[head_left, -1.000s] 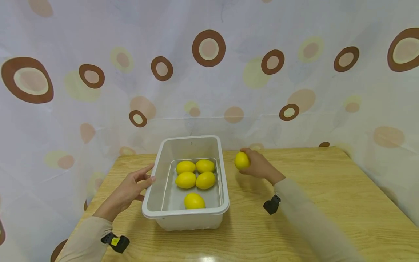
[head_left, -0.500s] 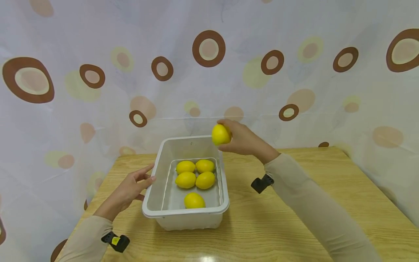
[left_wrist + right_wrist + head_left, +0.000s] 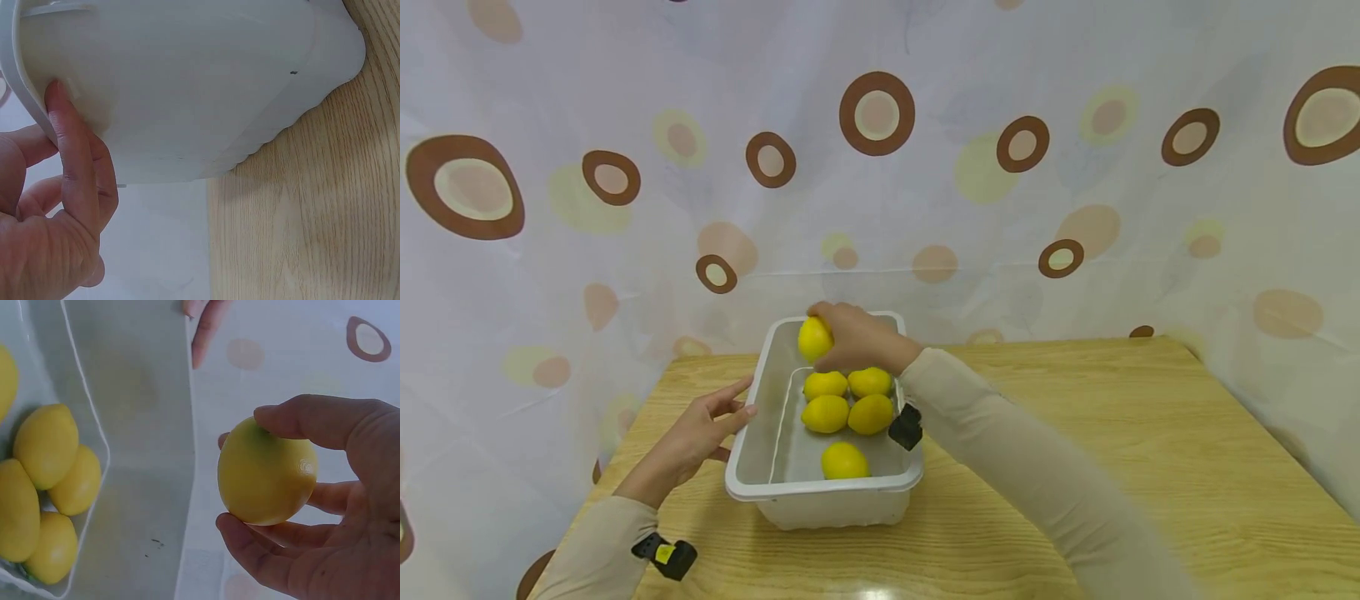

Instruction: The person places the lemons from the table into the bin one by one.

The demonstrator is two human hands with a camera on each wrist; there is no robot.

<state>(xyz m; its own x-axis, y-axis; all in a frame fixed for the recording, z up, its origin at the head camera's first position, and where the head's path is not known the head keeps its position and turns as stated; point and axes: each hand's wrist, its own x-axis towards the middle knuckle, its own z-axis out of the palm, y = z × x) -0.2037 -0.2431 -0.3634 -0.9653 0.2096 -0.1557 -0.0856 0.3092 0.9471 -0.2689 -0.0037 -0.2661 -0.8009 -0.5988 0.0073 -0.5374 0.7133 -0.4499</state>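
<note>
A yellow lemon point(image 3: 815, 339) is held between the thumb and fingers of my right hand point(image 3: 857, 340), above the far left part of a white plastic bin point(image 3: 827, 490). The right wrist view shows that lemon point(image 3: 265, 475) with a greenish tip under the thumb. Several lemons point(image 3: 825, 414) lie on the bin's floor, grouped toward the back, and one more lemon point(image 3: 845, 461) sits near the front wall. My left hand point(image 3: 696, 433) holds the bin's left rim, its thumb over the edge. In the left wrist view, a finger point(image 3: 78, 165) presses the outer wall under the rim.
The bin stands on a light wooden table point(image 3: 1135, 433), whose surface extends to the right. A patterned curtain point(image 3: 955, 208) hangs behind the table's back edge. Black wrist cameras are strapped to both sleeves.
My right hand has lifted the lemon from right of the bin, carried it left over the right rim and lowered it toward the far left inside. The left hand has stayed on the rim.
</note>
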